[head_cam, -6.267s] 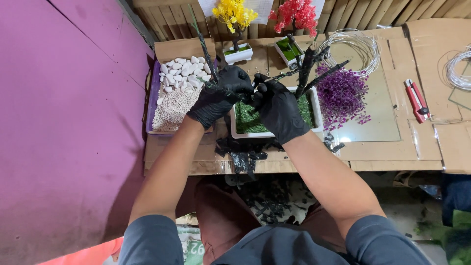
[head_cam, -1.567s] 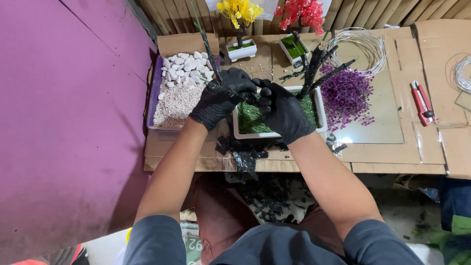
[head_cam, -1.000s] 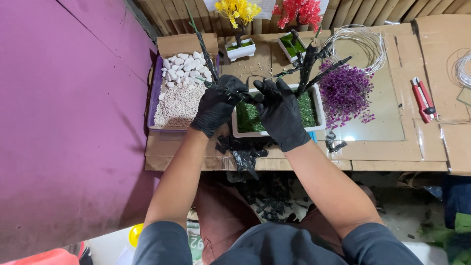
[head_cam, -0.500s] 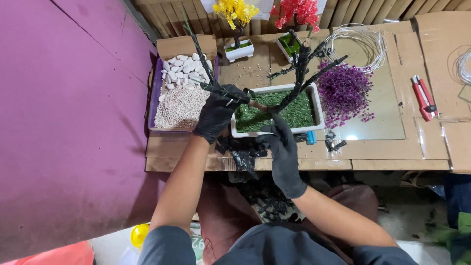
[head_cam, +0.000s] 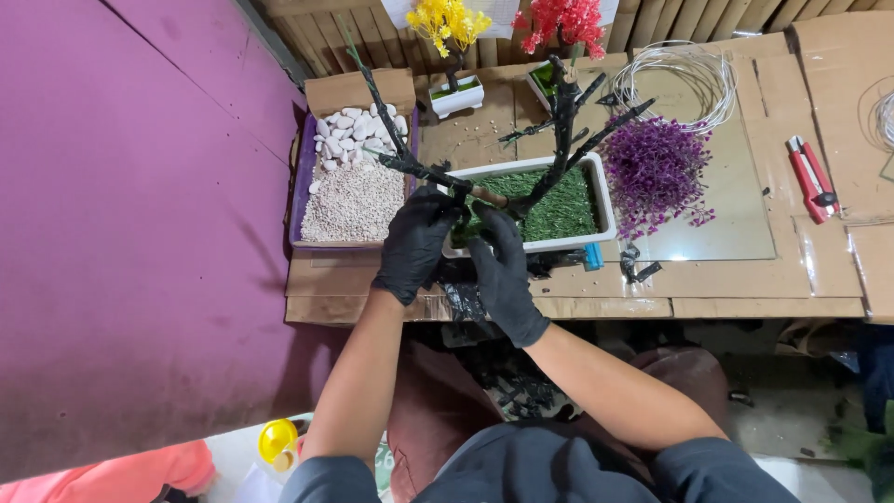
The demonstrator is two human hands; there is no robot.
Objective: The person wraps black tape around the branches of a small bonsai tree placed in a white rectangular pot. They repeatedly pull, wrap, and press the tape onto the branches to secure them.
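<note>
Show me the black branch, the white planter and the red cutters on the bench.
black branch (head_cam: 564, 130): head view, on the upright dark stem above the grass.
white planter (head_cam: 603, 191): head view, on its right rim.
red cutters (head_cam: 810, 172): head view, on the red handle, right of the glass sheet.

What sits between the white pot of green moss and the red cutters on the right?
In the head view, a purple flower cluster lies on a glass sheet between the white pot and the red cutters.

Purple wall on the left; cardboard-covered table ahead; slatted wooden fence behind.
</note>
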